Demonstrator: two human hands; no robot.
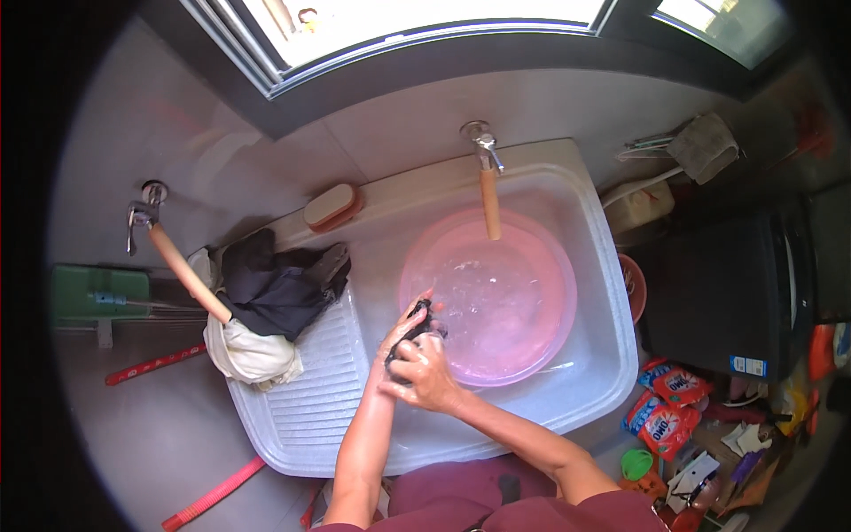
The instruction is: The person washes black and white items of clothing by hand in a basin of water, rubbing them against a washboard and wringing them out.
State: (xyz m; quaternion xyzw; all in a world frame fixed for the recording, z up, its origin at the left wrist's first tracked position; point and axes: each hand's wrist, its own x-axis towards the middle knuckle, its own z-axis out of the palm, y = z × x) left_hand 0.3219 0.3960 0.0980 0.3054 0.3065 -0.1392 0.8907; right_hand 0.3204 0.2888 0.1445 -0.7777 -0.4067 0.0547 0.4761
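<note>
My left hand (398, 330) is raised at the left rim of a pink plastic basin (568, 292), its fingers pointing towards the water. A small wet black cloth (416, 318) lies against its palm. My right hand (425, 370) is bunched over the lower part of that cloth, with whitish suds on its fingers. Both hands hold the cloth between them, and its shape is partly hidden. Water with some froth fills the basin, which sits in a pale laundry sink (606, 379).
A tap with a tan hose (490, 206) overhangs the basin. Dark clothes (282, 286) and a white cloth (249, 352) lie on the ribbed washboard (312, 405), below a second hose (189, 272). A scrubbing brush (332, 206) rests on the back ledge. Detergent bags (665, 422) are at right.
</note>
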